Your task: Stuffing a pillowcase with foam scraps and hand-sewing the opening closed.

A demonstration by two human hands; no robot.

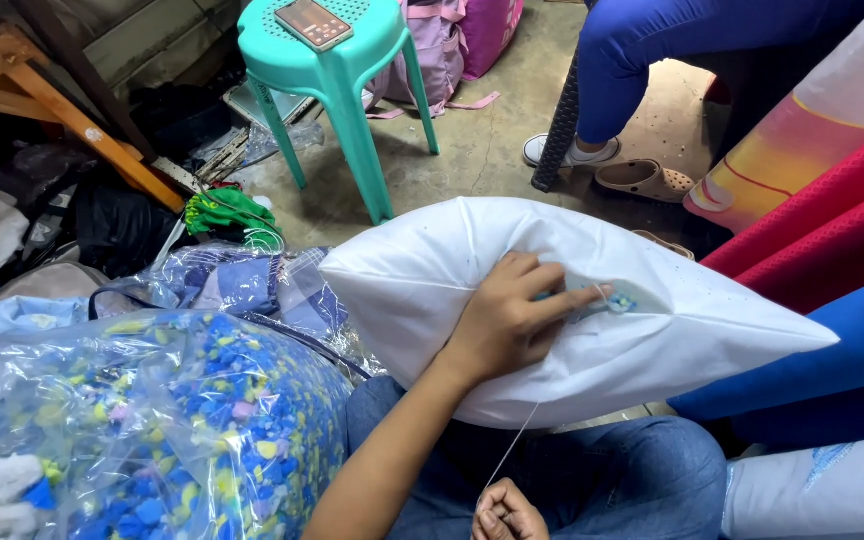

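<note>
Clearance about the lap: tight on three sides, open floor only beyond the pillow.

The white pillow (572, 300) fills the lap; the left hand (512, 320) presses on it. A taut thread (512, 450) runs down to the right hand (507, 515), crossing the narrow gap above the knees. The clear bag of foam scraps (142, 420) blocks the left, stacked fabric rolls (832, 250) the right. Bare concrete floor (482, 140) lies between the green stool (337, 70) and another person's leg (642, 60).
</note>
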